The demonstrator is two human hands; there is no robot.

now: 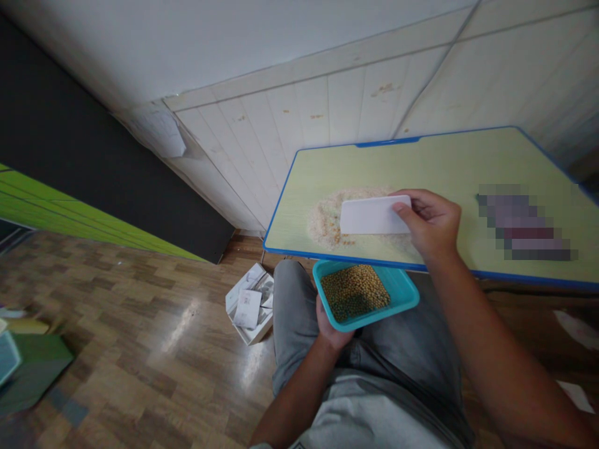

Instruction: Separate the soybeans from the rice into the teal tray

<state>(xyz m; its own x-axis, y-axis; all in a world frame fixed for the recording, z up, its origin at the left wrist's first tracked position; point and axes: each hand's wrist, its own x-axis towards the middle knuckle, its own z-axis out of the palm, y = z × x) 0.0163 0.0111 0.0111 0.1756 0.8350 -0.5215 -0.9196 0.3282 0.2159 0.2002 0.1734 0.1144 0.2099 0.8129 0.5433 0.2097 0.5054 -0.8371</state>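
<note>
My right hand [433, 218] grips one end of a flat white rectangular card [369, 216], thumb on top. The card is over a spread of pale rice-like grains [322, 215] on the tabletop, hiding part of it. A few yellow beans [345, 239] lie at the card's near edge. Below the table's front edge, my left hand [330, 327] supports a turquoise plastic tub [397, 302] from beneath and its left side, above my lap. Soybean-like yellow beans [358, 287] cover much of the tub's bottom, partly in shadow.
The pale yellow-green table [449, 162] has a blue rim and stands against the white panelled wall [299, 118]. A blurred-out object [524, 224] lies at its right. On the wooden floor are a white box with papers [250, 305] and a green bin [40, 368].
</note>
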